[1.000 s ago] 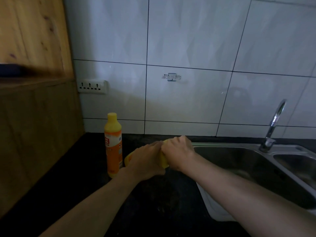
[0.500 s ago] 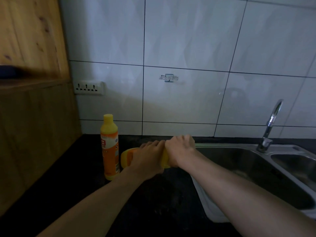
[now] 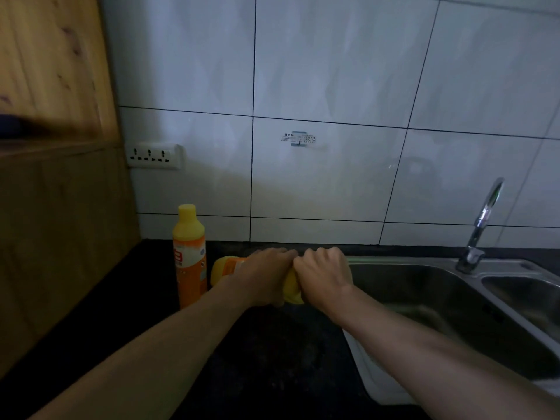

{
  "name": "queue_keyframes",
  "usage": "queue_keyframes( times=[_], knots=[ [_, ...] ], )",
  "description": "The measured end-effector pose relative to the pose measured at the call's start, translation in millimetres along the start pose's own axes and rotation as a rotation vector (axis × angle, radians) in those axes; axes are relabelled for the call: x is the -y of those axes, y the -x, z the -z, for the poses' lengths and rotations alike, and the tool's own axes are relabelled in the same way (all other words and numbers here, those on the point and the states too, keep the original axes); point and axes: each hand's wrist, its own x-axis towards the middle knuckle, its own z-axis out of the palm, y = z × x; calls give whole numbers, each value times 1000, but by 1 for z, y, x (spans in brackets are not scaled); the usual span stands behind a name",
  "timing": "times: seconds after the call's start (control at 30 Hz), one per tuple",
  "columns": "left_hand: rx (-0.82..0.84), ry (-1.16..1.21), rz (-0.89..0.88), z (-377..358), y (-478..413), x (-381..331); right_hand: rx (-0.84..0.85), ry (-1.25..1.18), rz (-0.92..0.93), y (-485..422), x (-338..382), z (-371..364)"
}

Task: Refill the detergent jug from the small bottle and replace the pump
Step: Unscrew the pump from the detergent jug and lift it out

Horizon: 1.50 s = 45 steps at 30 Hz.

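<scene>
Barely anything has moved: above the dark desk (image 3: 272, 359), the left hand (image 3: 266, 277) curls round a yellow container (image 3: 224, 269) lying on its side, the right hand (image 3: 324, 274) grips its other end, knuckles touching. Just left stands an upright orange bottle (image 3: 189, 256). Steel sink (image 3: 424, 286) and tap (image 3: 485, 219) lie further right.

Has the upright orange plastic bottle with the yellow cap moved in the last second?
No. The upright orange plastic bottle stands on the same spot, below and right of the white wall socket; only the camera shifted.
</scene>
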Motion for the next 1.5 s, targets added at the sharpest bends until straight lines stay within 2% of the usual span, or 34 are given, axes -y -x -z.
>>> queue_keyframes(
  times=[0.17,0.3,0.37,0.47,0.53,0.73,0.93,1.0,1.1,1.23,1.4,1.5],
  knots=[
    [-61,87,27,1,2,5,113,4,-9,-9,-3,14],
    [-218,156,85,-8,5,15,288,-376,-45,-24,-22,40],
    [-298,242,141,-8,5,15,271,-459,-73,-32,-33,52],
    [-357,363,185,-6,3,9,189,-464,-30,-39,-38,60],
    [-369,403,196,-5,2,6,195,-499,14,-43,-40,64],
    [-367,430,219,-7,7,8,178,-423,137,-46,-37,70],
    [-321,525,328,-1,8,21,88,-310,313,-41,-24,70],
    [-315,526,306,0,7,20,78,-245,308,-40,-23,73],
    [-295,478,324,-1,6,14,117,-225,189,-41,-30,81],
    [-398,520,279,-3,15,12,119,-154,16,-42,-30,84],
    [-407,525,272,-8,21,10,204,-389,50,-41,-25,79],
    [-438,565,297,-6,26,8,200,-404,151,-43,-25,81]
  ],
)
